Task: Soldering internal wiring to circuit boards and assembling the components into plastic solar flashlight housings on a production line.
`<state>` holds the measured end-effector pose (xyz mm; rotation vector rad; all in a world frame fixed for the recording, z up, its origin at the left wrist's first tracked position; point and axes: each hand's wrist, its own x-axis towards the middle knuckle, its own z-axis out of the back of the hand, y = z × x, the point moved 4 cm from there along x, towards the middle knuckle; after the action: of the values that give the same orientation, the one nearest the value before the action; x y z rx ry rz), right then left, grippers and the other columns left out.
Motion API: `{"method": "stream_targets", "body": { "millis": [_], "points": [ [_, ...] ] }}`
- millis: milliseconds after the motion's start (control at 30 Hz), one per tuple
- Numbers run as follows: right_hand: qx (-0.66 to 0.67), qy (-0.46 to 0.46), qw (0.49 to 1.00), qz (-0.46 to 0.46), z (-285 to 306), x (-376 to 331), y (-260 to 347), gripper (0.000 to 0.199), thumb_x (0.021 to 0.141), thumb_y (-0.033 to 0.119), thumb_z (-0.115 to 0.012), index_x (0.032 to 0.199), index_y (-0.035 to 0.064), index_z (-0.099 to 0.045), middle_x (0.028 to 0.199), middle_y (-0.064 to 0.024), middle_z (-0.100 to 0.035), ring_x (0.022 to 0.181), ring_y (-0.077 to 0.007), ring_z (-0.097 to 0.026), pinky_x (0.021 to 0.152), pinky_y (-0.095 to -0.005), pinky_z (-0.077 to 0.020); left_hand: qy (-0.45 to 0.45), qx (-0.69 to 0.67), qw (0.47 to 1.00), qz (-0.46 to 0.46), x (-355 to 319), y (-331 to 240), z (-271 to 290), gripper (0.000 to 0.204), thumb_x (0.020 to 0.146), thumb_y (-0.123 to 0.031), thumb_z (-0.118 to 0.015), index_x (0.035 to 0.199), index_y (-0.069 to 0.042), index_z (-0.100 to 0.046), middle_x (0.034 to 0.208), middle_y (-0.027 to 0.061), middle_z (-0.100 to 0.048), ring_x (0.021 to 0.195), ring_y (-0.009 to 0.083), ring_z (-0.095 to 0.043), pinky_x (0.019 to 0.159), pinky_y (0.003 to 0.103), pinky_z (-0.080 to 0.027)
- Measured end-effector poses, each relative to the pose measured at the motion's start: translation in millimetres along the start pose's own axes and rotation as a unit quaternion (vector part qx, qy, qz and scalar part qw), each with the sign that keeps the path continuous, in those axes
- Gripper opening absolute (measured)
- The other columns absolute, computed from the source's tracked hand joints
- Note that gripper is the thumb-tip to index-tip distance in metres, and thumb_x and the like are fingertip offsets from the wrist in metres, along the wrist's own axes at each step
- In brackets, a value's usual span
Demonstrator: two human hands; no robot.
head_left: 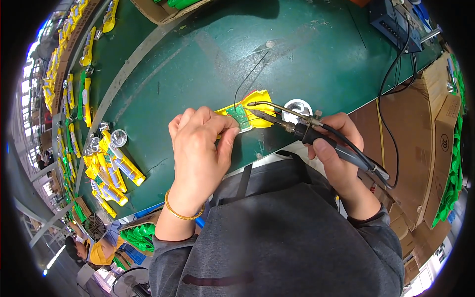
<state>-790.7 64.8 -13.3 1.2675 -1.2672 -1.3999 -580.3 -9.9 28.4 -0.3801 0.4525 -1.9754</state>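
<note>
My left hand (195, 146) is closed over the near-left end of a yellow flashlight housing (265, 101), with thumb and fingertips at its green circuit board (240, 118). The curled fingers hide that end of the housing. In my right hand (341, 131) is a soldering iron (309, 132) with a thin metal solder-feed tube (282, 107) along it. The iron's tip points left, over the board and the housing; whether it touches cannot be made out. Just right of the housing lies a round silver reflector with a white rim (298, 110). A thin dark wire (250, 74) rises from the board.
Several yellow flashlight parts (111, 171) lie piled on the green table (316, 59) at left. More line a strip (87, 101) beyond. A blue box-shaped unit (393, 27) with black cables stands far right. Cardboard boxes (408, 143) flank the right side. A person (99, 250) sits lower left.
</note>
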Motion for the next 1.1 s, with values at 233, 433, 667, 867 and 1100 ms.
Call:
{"method": "stream_targets", "body": {
  "millis": [233, 433, 667, 867, 1100],
  "points": [
    [-0.093, 0.049, 0.994, 0.015, 9.7, 19.1, 16.6, 0.02, 0.073, 0.009, -0.064, 0.085, -0.0002, -0.051, 0.073, -0.0074, -0.057, 0.063, -0.0112, -0.054, 0.06, -0.0243, -0.0436, 0.05, -0.007, 0.999, 0.014, 8.3, 0.9, 0.8, 0.005, 0.073, -0.007, -0.068, 0.074, -0.007, -0.063, 0.072, 0.0057, -0.053, 0.075, 0.0242, -0.051, 0.08, 0.039, -0.036],
    [-0.134, 0.111, 0.984, 0.026, 6.9, 31.1, 31.1, 0.02, 0.067, 0.008, -0.067, 0.08, -0.0004, -0.055, 0.072, -0.0043, -0.057, 0.063, -0.0091, -0.05, 0.058, -0.0236, -0.0392, 0.041, 0.022, 0.999, 0.0, 9.8, -3.9, -1.4, 0.004, 0.074, -0.006, -0.065, 0.075, -0.007, -0.061, 0.073, 0.0066, -0.053, 0.076, 0.025, -0.051, 0.08, 0.04, -0.037],
    [-0.122, 0.122, 0.984, 0.044, 3.1, 34.5, 34.5, 0.019, 0.067, 0.008, -0.069, 0.079, -0.0001, -0.056, 0.071, -0.0029, -0.058, 0.06, -0.0078, -0.05, 0.056, -0.0231, -0.0384, 0.053, 0.017, 0.998, -0.004, 10.8, -4.2, -1.7, 0.004, 0.075, -0.007, -0.064, 0.076, -0.007, -0.061, 0.073, 0.0072, -0.052, 0.077, 0.0257, -0.051, 0.08, 0.04, -0.037],
    [-0.13, 0.131, 0.983, 0.001, 1.2, 35.3, 37.9, 0.019, 0.068, 0.007, -0.069, 0.08, -0.0005, -0.057, 0.071, -0.0026, -0.058, 0.06, -0.0074, -0.049, 0.055, -0.0226, -0.038, 0.056, 0.014, 0.998, -0.006, 9.3, -4.9, -2.9, 0.004, 0.074, -0.006, -0.064, 0.076, -0.006, -0.06, 0.074, 0.0076, -0.052, 0.077, 0.0264, -0.051, 0.081, 0.04, -0.037],
    [-0.135, 0.106, 0.981, 0.093, 9.7, 34.6, 36.7, 0.017, 0.071, 0.007, -0.072, 0.08, 0.0024, -0.058, 0.066, -0.002, -0.059, 0.06, -0.0064, -0.053, 0.054, -0.0224, -0.0418, 0.052, -0.004, 0.999, -0.001, 10.5, -1.0, -3.9, 0.005, 0.073, -0.006, -0.064, 0.075, -0.006, -0.06, 0.074, 0.0086, -0.052, 0.077, 0.0273, -0.051, 0.081, 0.041, -0.037]
  ]
}}
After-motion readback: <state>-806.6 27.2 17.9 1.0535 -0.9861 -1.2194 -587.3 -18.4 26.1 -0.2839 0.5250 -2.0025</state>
